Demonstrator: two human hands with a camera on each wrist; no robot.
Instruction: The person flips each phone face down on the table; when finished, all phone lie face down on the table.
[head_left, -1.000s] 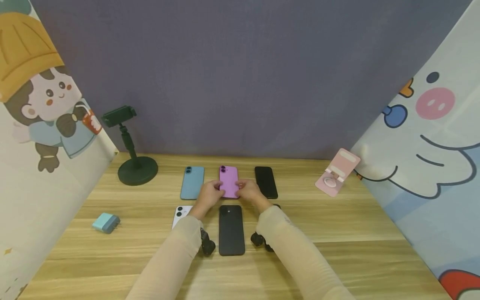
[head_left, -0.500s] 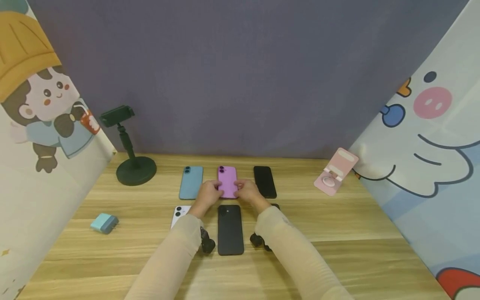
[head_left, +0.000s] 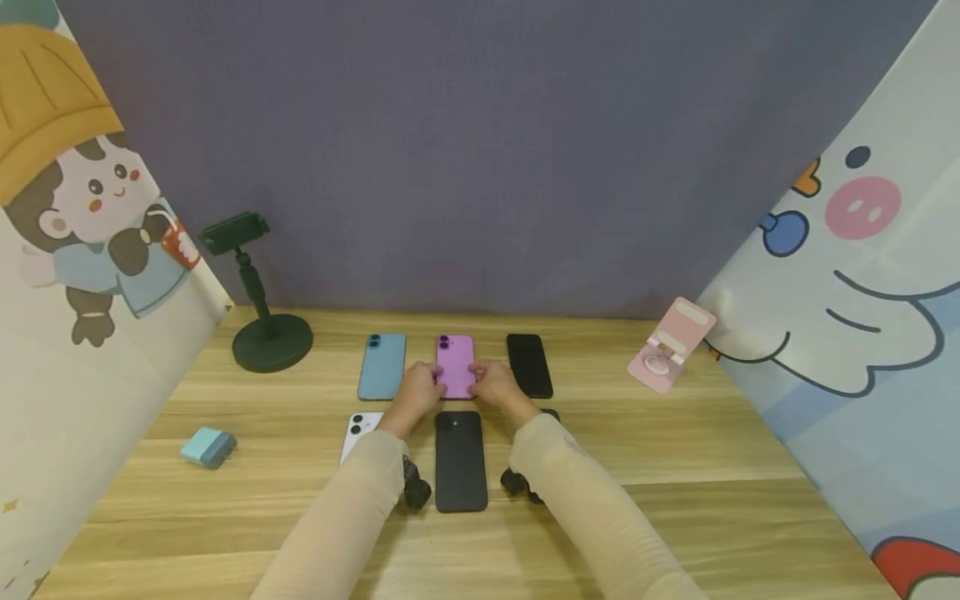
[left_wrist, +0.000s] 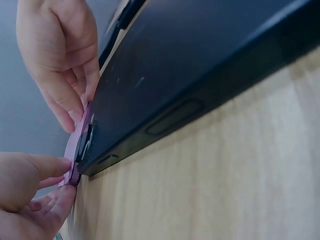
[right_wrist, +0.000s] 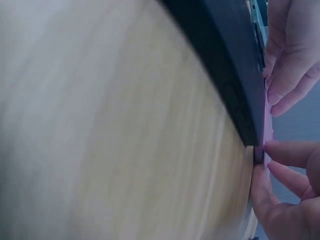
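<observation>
A pink phone (head_left: 456,358) lies back up in the middle of the back row in the head view. My left hand (head_left: 418,392) pinches its lower left edge; my right hand (head_left: 498,387) pinches the lower right edge. Thumb and fingers of the left hand (left_wrist: 35,192) meet at a pink corner in the left wrist view. On the opposite edge the right hand (right_wrist: 295,187) grips likewise in the right wrist view. A blue phone (head_left: 382,367) is left of it, a black phone (head_left: 529,365) right of it. Between my forearms lies a larger black phone (head_left: 461,467).
My left sleeve partly covers a white phone (head_left: 358,432), and my right sleeve mostly hides a dark phone (head_left: 552,413). A black phone stand (head_left: 272,343) is at back left, a teal charger plug (head_left: 209,447) at left, a pink folding stand (head_left: 662,367) at back right.
</observation>
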